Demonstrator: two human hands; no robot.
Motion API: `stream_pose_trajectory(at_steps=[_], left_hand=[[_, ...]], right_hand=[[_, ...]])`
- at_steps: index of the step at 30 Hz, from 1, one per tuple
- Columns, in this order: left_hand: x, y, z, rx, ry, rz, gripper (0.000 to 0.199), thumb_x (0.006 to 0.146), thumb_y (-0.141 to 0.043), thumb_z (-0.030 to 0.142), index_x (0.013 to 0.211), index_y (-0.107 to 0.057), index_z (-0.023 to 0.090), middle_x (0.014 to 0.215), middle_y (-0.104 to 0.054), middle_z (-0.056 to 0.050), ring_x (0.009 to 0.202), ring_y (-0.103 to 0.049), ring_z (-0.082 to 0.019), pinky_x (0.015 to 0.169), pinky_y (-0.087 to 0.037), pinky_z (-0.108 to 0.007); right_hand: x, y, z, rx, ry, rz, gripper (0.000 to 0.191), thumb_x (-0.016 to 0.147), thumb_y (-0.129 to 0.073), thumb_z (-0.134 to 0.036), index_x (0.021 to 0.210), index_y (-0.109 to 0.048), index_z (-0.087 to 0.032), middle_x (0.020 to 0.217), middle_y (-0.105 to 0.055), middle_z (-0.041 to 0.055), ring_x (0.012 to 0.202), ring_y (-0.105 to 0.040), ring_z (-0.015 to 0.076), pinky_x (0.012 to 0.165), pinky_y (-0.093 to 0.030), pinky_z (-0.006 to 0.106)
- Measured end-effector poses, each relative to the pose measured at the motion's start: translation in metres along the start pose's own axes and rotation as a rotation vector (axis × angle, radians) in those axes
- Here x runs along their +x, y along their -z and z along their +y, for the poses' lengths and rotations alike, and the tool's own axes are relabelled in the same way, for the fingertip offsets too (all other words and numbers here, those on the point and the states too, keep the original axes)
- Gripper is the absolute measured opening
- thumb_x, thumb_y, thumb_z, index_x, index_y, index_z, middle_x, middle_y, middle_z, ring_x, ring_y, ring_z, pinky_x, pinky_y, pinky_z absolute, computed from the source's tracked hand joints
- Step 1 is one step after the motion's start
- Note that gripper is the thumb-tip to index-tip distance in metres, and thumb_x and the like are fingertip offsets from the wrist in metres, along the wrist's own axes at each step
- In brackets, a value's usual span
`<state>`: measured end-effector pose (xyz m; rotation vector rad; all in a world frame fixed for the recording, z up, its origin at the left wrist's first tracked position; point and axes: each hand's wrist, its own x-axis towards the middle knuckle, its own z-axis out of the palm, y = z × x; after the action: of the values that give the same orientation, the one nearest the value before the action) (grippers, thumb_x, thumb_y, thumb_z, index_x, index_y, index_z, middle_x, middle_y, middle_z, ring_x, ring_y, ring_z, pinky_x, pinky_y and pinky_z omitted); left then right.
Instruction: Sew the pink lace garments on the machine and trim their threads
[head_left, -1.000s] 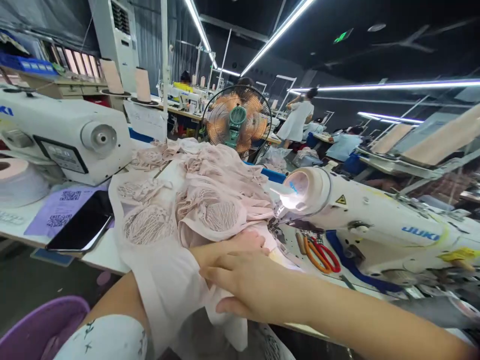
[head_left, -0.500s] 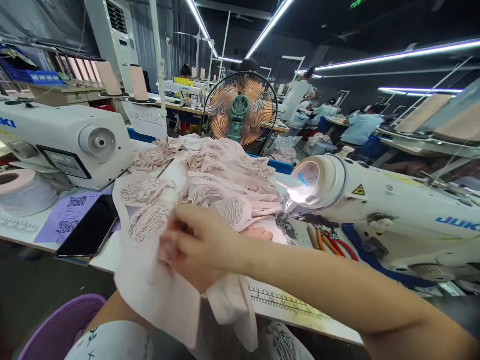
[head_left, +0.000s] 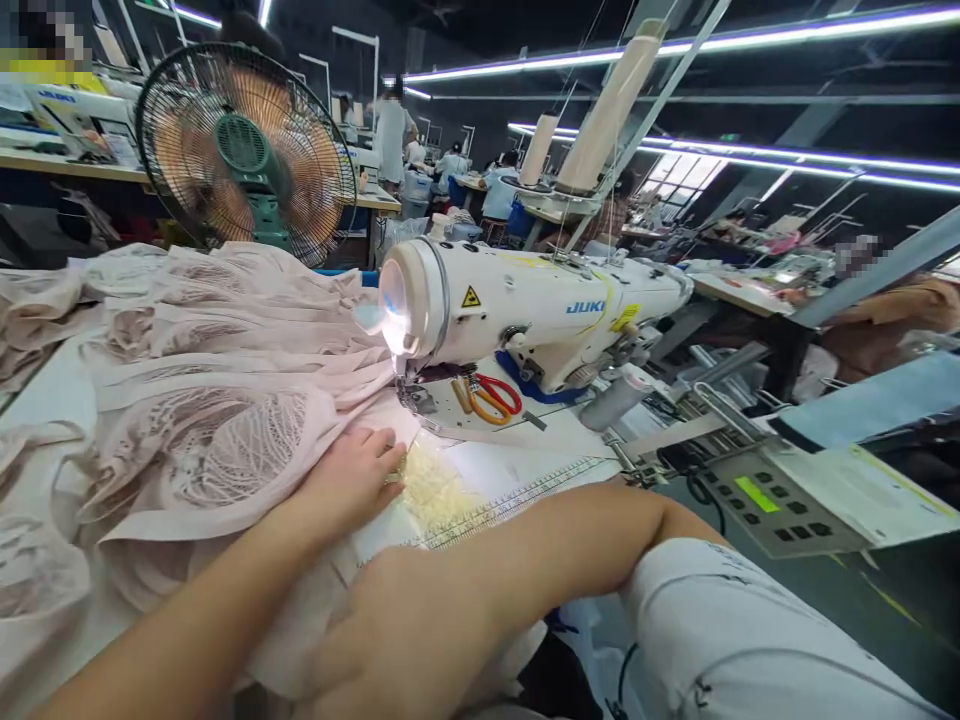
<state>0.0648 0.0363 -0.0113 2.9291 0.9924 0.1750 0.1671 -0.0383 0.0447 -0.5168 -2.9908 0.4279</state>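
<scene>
My left hand (head_left: 358,468) lies on pale pink fabric just in front of the needle area of the white JUKI sewing machine (head_left: 487,300). Its fingers point right, with the thumb apart from them. Beside it is a heap of pale pink lace garment pieces (head_left: 247,450), whose narrow ends run towards the lit needle. My right hand (head_left: 390,630) is low in front, over fabric at the table's near edge. Motion smears it and its fingers are hidden, so its grip cannot be made out.
Orange- and red-handled tools (head_left: 495,398) lie beside the machine. A printed ruler (head_left: 517,495) runs along the table edge by yellowish worn tape (head_left: 435,485). A control box (head_left: 772,500) stands right, a large fan (head_left: 247,150) behind. Other people work farther back.
The view has swung right, bringing the whole machine and control box into sight. My right hand has drawn back from the lace piece at left towards my body. My left hand stays near the needle.
</scene>
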Motion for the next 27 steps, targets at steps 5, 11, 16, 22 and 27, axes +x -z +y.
stream_pose_trajectory(at_steps=[5,11,16,22,27], left_hand=[[0.002,-0.002,-0.003,0.028,-0.050,0.082,0.035,0.083,-0.059,0.026,0.117,-0.061,0.017,0.121,-0.059,-0.013,0.105,-0.053,-0.031,0.088,-0.048,-0.046],[0.007,-0.004,-0.002,0.035,-0.132,0.187,0.027,0.087,-0.052,0.030,0.108,-0.063,0.016,0.118,-0.062,-0.011,0.101,-0.056,-0.029,0.084,-0.050,-0.042],[0.013,-0.003,-0.003,0.023,-0.187,0.164,0.033,0.088,-0.052,0.032,0.113,-0.061,0.012,0.123,-0.063,-0.012,0.103,-0.056,-0.028,0.086,-0.050,-0.040],[0.018,-0.001,-0.011,0.033,-0.220,0.140,0.035,0.090,-0.050,0.035,0.117,-0.059,0.014,0.121,-0.063,-0.011,0.102,-0.056,-0.027,0.087,-0.048,-0.040],[0.023,0.001,-0.016,0.056,-0.256,0.096,0.040,0.091,-0.049,0.037,0.124,-0.056,0.016,0.114,-0.063,-0.011,0.100,-0.056,-0.028,0.084,-0.049,-0.040]], right_hand=[[-0.069,-0.009,0.061,-0.302,-0.266,0.076,0.019,0.091,-0.048,-0.023,0.082,-0.064,-0.017,0.077,-0.066,0.0028,0.069,-0.056,0.0146,0.050,-0.026,0.027],[-0.102,-0.011,0.105,-0.238,-0.559,0.040,0.024,0.096,-0.041,-0.031,0.094,-0.061,-0.018,0.079,-0.065,0.0040,0.065,-0.053,0.0147,0.051,-0.018,0.028],[-0.108,-0.012,0.108,-0.155,-0.540,0.041,0.028,0.098,-0.037,-0.032,0.097,-0.062,-0.019,0.081,-0.064,0.0045,0.066,-0.051,0.0146,0.051,-0.018,0.029],[-0.110,-0.014,0.109,-0.092,-0.561,0.056,0.028,0.097,-0.037,-0.031,0.111,-0.059,-0.020,0.082,-0.065,0.0048,0.070,-0.055,0.0164,0.050,-0.018,0.028],[-0.102,-0.014,0.107,-0.102,-0.675,0.060,0.031,0.096,-0.041,-0.034,0.121,-0.054,-0.021,0.078,-0.065,0.0042,0.064,-0.056,0.0170,0.049,-0.017,0.028]])
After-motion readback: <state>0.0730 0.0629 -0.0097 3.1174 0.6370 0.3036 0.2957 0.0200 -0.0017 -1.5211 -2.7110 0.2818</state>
